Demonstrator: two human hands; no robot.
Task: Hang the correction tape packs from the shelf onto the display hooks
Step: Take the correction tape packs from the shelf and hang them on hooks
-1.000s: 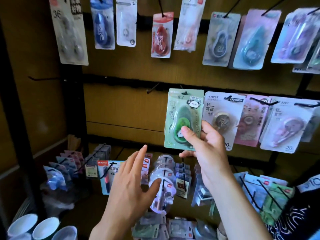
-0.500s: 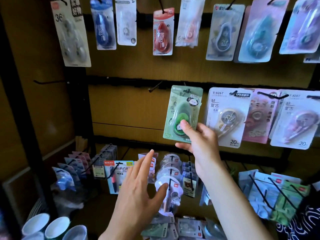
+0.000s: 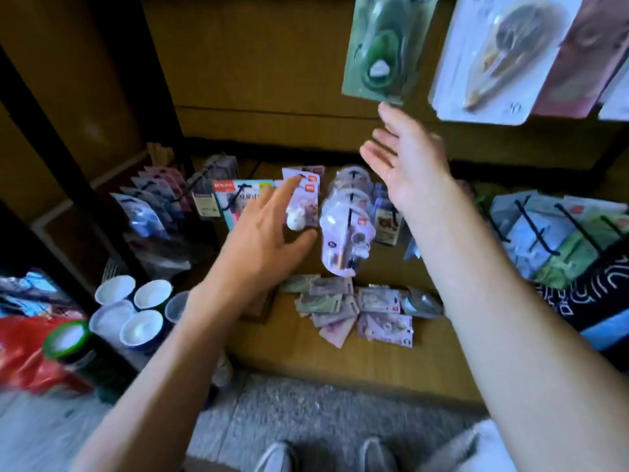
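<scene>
A green correction tape pack [image 3: 381, 49] hangs at the top of the head view, free of my hands. Just below it my right hand [image 3: 405, 161] is open, palm up and fingers straight, holding nothing. My left hand [image 3: 269, 233] reaches forward with spread fingers over hanging packs; its fingertips lie by a lilac pack [image 3: 303, 199], and I cannot tell if they touch it. A loose pile of correction tape packs [image 3: 354, 308] lies on the wooden shelf [image 3: 374, 362] below both hands.
White and pink packs [image 3: 500, 59] hang right of the green one. Low hooks carry clear blister packs [image 3: 343, 226] and green and blue packs [image 3: 558, 240]. Several white-topped cups [image 3: 132, 311] stand at the left beside a black upright [image 3: 71, 178]. My shoes [image 3: 326, 454] show on grey floor.
My right hand let go of the green pack, which now hangs alone, and dropped below it, open. The view tilted down to the shelf. My left hand stayed reaching forward.
</scene>
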